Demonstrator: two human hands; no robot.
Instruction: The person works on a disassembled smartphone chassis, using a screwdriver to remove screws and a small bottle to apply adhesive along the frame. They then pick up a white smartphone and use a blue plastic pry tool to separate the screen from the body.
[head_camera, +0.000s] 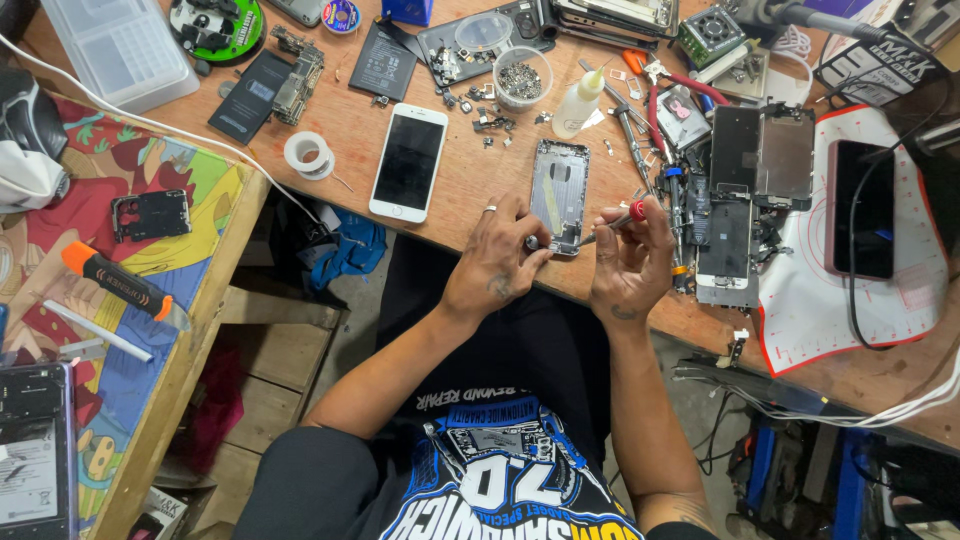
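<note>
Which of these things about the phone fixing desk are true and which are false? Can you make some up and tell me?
1. The right hand holds a small screwdriver with a red cap. True.
2. The left hand is resting on the white phone. False: it touches the opened silver phone shell; the white phone lies apart, to its left.
3. A roll of white tape lies on the wooden desk. True.
4. The orange-handled tool is in one of the hands. False: it lies alone on the colourful mat at the side.
5. The left hand wears a ring. True.
</note>
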